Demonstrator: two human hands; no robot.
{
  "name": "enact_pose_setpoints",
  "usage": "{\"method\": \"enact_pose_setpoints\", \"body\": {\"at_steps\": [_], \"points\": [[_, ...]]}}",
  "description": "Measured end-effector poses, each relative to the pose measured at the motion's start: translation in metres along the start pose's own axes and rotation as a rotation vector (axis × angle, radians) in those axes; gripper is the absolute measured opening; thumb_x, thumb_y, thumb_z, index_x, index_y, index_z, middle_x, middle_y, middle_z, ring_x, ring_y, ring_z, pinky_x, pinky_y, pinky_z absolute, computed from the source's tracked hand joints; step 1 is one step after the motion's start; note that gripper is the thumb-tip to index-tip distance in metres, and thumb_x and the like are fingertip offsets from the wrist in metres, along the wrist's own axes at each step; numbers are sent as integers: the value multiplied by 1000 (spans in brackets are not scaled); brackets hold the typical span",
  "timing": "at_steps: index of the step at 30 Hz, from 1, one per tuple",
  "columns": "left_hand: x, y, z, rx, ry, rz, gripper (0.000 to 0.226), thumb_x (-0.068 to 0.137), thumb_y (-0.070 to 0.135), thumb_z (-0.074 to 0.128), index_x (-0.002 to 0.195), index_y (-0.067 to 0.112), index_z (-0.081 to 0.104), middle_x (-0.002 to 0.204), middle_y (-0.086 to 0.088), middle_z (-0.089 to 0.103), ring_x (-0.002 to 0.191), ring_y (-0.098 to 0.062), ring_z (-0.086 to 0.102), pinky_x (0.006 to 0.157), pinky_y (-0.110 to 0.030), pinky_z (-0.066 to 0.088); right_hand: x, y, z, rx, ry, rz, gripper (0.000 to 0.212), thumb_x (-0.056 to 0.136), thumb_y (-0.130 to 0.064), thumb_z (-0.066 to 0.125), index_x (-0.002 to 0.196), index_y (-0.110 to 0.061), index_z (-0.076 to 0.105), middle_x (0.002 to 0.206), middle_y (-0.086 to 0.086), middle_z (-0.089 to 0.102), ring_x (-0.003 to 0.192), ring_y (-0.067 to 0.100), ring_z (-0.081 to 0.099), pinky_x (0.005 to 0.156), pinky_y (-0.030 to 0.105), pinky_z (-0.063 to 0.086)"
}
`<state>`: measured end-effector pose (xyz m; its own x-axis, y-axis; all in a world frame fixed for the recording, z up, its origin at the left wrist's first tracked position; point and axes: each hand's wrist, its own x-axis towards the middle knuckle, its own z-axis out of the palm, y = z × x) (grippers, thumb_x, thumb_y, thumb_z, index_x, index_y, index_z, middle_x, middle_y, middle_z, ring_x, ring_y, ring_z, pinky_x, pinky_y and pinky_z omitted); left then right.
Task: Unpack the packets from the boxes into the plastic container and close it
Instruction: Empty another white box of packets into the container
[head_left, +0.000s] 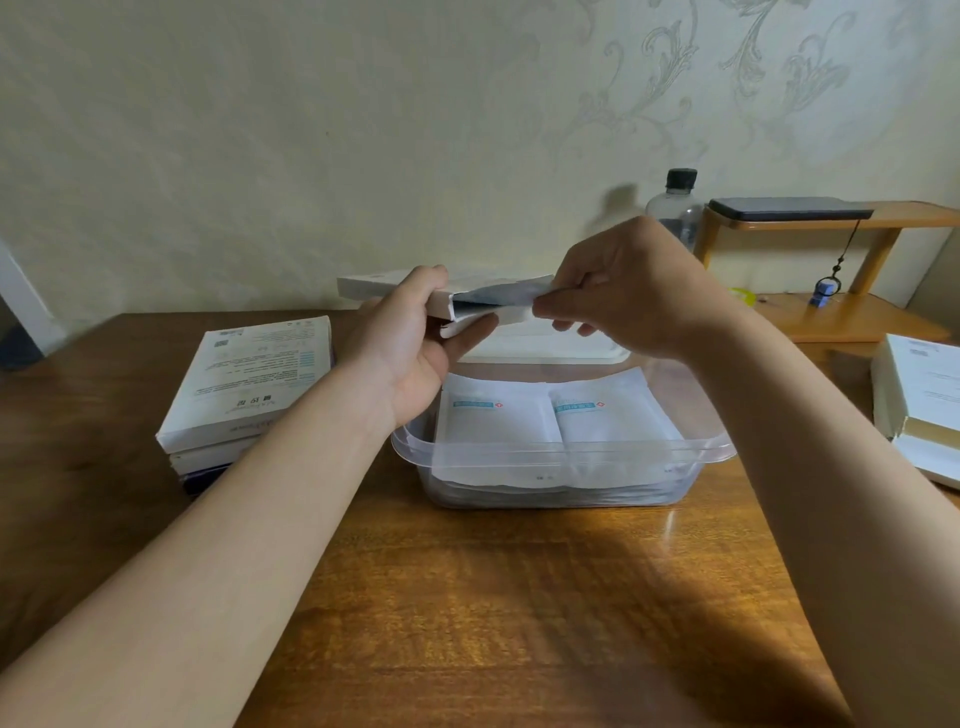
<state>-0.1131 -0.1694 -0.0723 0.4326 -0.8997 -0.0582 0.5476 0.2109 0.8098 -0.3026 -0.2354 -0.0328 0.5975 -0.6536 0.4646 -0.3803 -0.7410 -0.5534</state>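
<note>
Packets (556, 426) lie flat in the plastic container (563, 451), which stands open in the middle of the head view. More of them are inside the box (374, 286), which is held in the air over the container's far edge, at twelve o'clock. The left hand (415, 338) grips the open end of this box. The right hand (623, 296) pinches the packet end (511, 296) that sticks out of it.

I think the pull can go wrong. Several packets may slide out together and drop behind the container, or they may jam if the box is squeezed too hard.

The container sits on a brown wooden table (467, 597). A stack of boxes (249, 384) is at nine o'clock, and what look like white boxes (919, 405) are at three o'clock. A bottle (675, 208) and a wooden shelf (924, 215) are at one o'clock, before a pale patterned wall (311, 130).
</note>
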Motion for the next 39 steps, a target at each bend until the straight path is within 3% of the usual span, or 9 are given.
{"method": "enact_pose_setpoints", "body": {"at_steps": [8,12,15,19,23,28,33,37,39], "points": [[2,0,0,-37,2,-11,41,97,11,63,134,-4,53,131,-30,62,105,-36,71,70,-40,63,2,13,-3,212,147,-54,18,88,-20,74,73,-19,65,64,15,60,57,14,58,52,16,47],[4,-1,0,-40,13,-22,39,97,11,64,132,-2,54,131,-29,62,111,-38,69,71,-41,63,5,17,-3,160,239,-77,17,86,-30,76,72,-30,65,75,-6,60,70,0,54,67,18,42],[4,-1,0,-42,10,-17,39,97,11,64,132,-2,55,133,-27,62,112,-37,69,70,-41,63,5,15,-5,388,240,-63,23,84,-30,77,79,-10,67,80,8,62,76,13,59,69,37,50],[5,-1,0,-38,30,-17,24,96,9,65,117,0,58,137,-30,57,115,-39,67,70,-42,63,6,11,-9,775,326,-4,21,81,-18,79,75,-12,60,82,18,63,89,38,68,84,61,56],[5,-2,1,31,23,15,13,97,8,63,106,-1,59,103,-24,65,93,-34,70,68,-40,62,9,14,-12,834,437,46,16,84,-9,74,75,-14,63,67,1,65,67,22,61,70,39,54],[8,-4,-3,-22,47,50,37,92,8,69,124,-6,57,132,-34,56,123,-41,60,71,-43,62,6,25,-15,669,270,238,13,87,-8,73,82,-8,61,70,6,64,68,23,63,74,47,58],[5,-4,-2,-14,47,44,34,96,8,67,126,-2,58,130,-25,64,111,-36,69,72,-41,63,0,37,-16,420,33,416,12,87,-11,74,94,-3,68,88,16,70,79,30,69,84,51,59],[4,-3,-2,-4,54,48,32,96,9,67,125,1,58,129,-22,65,111,-34,69,72,-40,63,-4,37,-14,-11,-124,490,13,84,-25,78,91,-17,71,86,6,72,78,24,71,69,36,60],[3,-3,-1,-3,54,48,31,96,9,67,125,1,58,128,-22,65,111,-34,69,72,-40,63,-4,35,-10,-176,-133,475,16,81,-29,80,90,-19,71,82,-1,68,72,15,65,57,24,49]]}}
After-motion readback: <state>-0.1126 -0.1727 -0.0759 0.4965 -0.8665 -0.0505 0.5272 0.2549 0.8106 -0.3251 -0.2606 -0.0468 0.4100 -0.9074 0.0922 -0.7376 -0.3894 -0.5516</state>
